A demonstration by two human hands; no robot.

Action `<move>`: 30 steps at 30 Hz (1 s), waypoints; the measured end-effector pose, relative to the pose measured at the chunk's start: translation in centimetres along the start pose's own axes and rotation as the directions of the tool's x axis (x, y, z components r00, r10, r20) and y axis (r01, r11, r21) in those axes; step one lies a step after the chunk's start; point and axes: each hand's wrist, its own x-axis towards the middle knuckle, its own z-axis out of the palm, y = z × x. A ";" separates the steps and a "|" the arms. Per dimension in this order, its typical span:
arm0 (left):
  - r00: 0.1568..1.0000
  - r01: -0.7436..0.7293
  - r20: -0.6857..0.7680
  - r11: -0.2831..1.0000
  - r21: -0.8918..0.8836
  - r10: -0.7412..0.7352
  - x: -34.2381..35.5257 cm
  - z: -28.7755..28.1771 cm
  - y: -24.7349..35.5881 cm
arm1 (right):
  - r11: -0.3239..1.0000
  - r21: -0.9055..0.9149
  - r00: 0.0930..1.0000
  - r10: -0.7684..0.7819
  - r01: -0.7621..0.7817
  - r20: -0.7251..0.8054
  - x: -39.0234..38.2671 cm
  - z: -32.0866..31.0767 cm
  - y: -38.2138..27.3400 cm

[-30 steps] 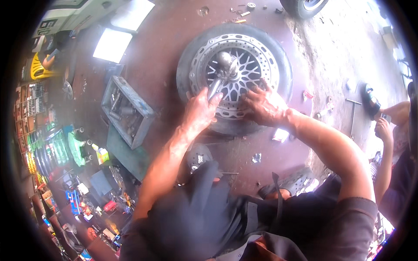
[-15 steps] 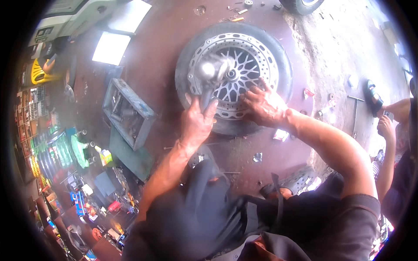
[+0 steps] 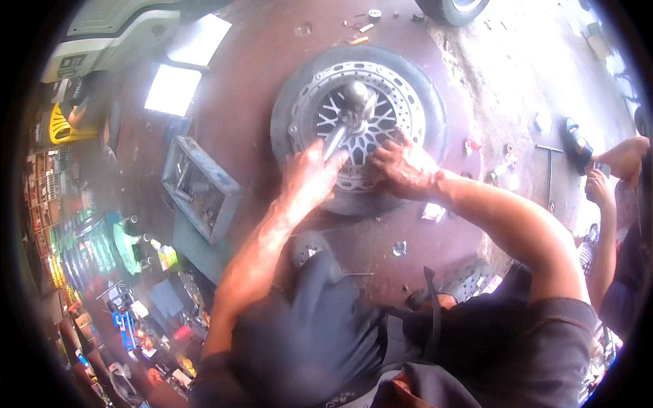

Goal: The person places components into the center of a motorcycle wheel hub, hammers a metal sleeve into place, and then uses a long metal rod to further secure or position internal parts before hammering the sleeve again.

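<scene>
A tyred wheel (image 3: 432, 115) with a silver disc (image 3: 411, 88) and lattice spokes lies flat on the floor in front of me. My left hand (image 3: 311, 173) is closed round the handle of a silver tool (image 3: 354, 102) with a rounded, hammer-like head, which is over the hub and hides it. My right hand (image 3: 401, 166) rests on the lower right of the rim, fingers curled against the disc and spokes.
A metal box (image 3: 228, 204) of tools sits left of the wheel. Shelves and clutter line the far left, beside a yellow plastic object (image 3: 62, 126). A T-handled tool (image 3: 549, 170) lies at the right, near another person's hand (image 3: 598, 187). Another wheel (image 3: 442, 10) is above.
The tool's head moved toward me and left, exposing the hub half a second ago, and is now back over the hub. The scene sits slightly lower in view; my right hand keeps its grip.
</scene>
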 end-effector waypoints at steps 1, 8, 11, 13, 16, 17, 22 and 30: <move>1.000 -0.002 0.009 1.000 0.003 0.001 -0.6 0.3 0.0 | 1.000 0.000 1.000 -0.002 0.002 0.000 0.1 -0.3 -0.1; 0.998 0.059 0.022 0.987 0.152 -0.063 1.2 -0.1 -0.6 | 1.000 0.002 1.000 0.002 -0.002 -0.016 -0.1 -0.5 -0.3; 0.969 -0.142 -0.194 0.988 0.059 0.151 0.5 0.6 0.4 | 0.997 0.046 0.993 0.051 -0.056 0.105 -0.3 -1.4 -0.3; 0.893 -0.284 -0.332 0.952 0.113 0.306 -0.4 1.3 -1.5 | 0.998 0.042 0.997 0.046 -0.049 0.070 0.0 -1.2 -0.5; 0.993 0.052 -0.112 0.994 0.099 -0.041 -0.5 1.4 -2.8 | 0.998 0.054 0.999 0.020 -0.022 0.025 0.1 -1.1 -0.5; 0.992 0.058 -0.119 0.993 0.101 -0.046 0.0 1.0 -2.9 | 0.997 0.072 1.000 0.007 -0.008 0.012 0.2 -1.1 -0.5; 0.968 -0.115 -0.221 0.993 0.016 0.115 -0.4 0.7 -1.8 | 0.997 0.061 0.999 0.040 -0.039 -0.021 -0.4 -0.5 -0.3; 0.981 -0.086 -0.167 0.993 0.075 0.098 -0.4 0.5 -2.6 | 1.000 0.026 0.990 -0.001 0.005 -0.144 -0.7 0.6 -0.1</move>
